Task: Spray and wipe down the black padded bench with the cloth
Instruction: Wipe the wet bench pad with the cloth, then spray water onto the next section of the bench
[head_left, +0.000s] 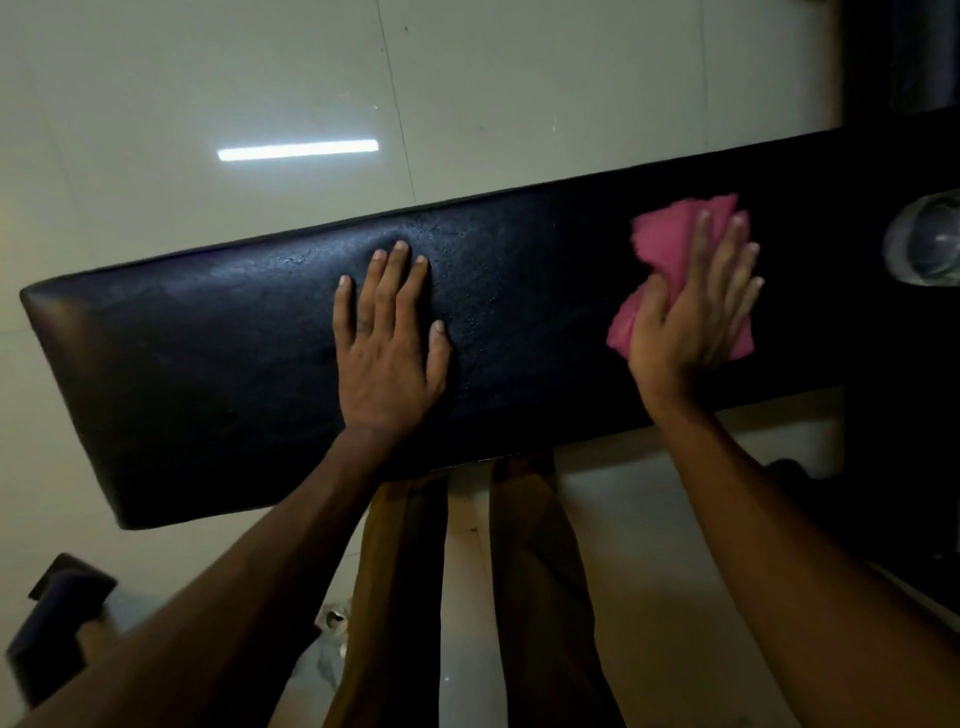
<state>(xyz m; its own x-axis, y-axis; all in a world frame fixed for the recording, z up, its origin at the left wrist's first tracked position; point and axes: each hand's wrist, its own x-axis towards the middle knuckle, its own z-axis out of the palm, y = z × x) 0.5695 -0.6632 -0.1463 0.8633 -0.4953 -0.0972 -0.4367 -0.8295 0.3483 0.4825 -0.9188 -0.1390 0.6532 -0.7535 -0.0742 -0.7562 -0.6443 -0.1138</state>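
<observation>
The black padded bench (218, 364) is seen from above, slanting across a pale tiled floor (208, 78). The left hand (387, 340) is laid flat and open on the padding near its middle. A pink cloth (670, 244) is pressed onto the bench by the right hand (693, 312) — fingers spread, not gripping — toward the right end, near a clear glass object (924, 244).

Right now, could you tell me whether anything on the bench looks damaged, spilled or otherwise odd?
Nothing looks damaged. The black padded bench shows fine speckles just beyond the left hand, which look like spray droplets not yet wiped. The right hand presses the pink cloth flat further right.
</observation>
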